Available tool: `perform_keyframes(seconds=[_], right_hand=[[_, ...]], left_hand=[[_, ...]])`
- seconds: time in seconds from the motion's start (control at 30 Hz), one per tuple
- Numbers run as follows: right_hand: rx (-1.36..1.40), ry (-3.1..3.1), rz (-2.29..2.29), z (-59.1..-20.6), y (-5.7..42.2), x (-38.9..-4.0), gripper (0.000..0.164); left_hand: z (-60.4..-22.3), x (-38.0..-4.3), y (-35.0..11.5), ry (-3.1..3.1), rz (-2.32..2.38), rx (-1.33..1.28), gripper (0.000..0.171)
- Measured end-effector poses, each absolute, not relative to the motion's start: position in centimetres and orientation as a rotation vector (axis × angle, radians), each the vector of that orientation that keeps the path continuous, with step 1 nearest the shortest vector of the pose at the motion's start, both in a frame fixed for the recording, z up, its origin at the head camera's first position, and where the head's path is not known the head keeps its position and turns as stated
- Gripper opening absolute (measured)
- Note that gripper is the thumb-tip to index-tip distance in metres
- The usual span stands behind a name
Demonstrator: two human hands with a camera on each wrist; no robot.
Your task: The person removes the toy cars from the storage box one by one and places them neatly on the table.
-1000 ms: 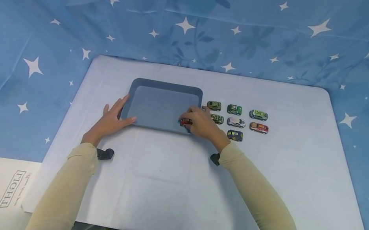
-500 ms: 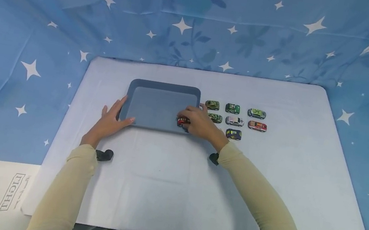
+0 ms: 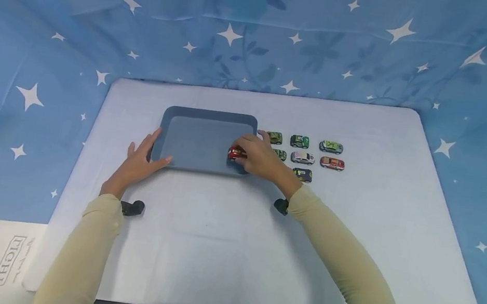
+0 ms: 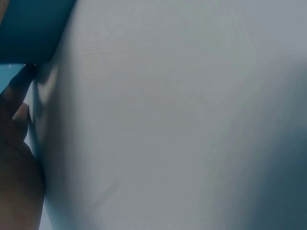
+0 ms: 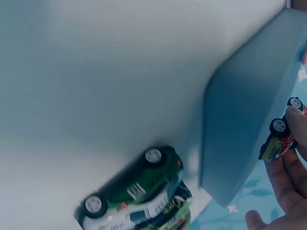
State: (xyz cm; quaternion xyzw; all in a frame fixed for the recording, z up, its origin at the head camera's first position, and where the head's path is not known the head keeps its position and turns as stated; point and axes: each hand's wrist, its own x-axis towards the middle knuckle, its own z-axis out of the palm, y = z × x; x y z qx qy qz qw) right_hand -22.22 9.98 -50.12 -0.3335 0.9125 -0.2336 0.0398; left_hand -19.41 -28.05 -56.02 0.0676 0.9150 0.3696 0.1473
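Note:
A small red toy car (image 3: 236,153) is pinched in my right hand (image 3: 261,157), over the right end of a blue-grey tray (image 3: 202,111). The right wrist view shows the car's wheels and yellowish end between thumb and fingers, beside the tray's wall (image 5: 244,96). My left hand (image 3: 135,162) rests at the tray's lower left corner with fingers spread, the fingers along the left side and the thumb at the front rim. In the left wrist view only part of that hand (image 4: 19,158) shows, by the tray's corner.
Several toy cars stand in rows right of the tray, among them a green one (image 3: 299,141), a white one (image 3: 303,158), an orange-red one (image 3: 332,164) and a dark blue one (image 3: 302,175). All lie on a white table (image 3: 209,252). Starry blue cloth (image 3: 172,31) surrounds it.
My right hand has moved slightly up and away from the tray's front rim, with the red toy car showing more. The left hand stays at the tray. The head view has shifted a little.

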Motion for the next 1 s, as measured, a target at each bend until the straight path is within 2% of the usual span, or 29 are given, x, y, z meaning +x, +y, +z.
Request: perform_keyframes(seconds=[0.63,1.0], right_hand=[[-0.976,2.789,-0.844,-48.6,14.8,-21.4,0.03],[-0.814,2.739,-0.879,-48.8,18.1,-21.0,0.034]], left_hand=[[-56.4,-18.9,-27.6,2.637,1.085,0.214,0.099],[-56.1,-18.9,-27.9,2.639,1.087,0.203,0.1]])
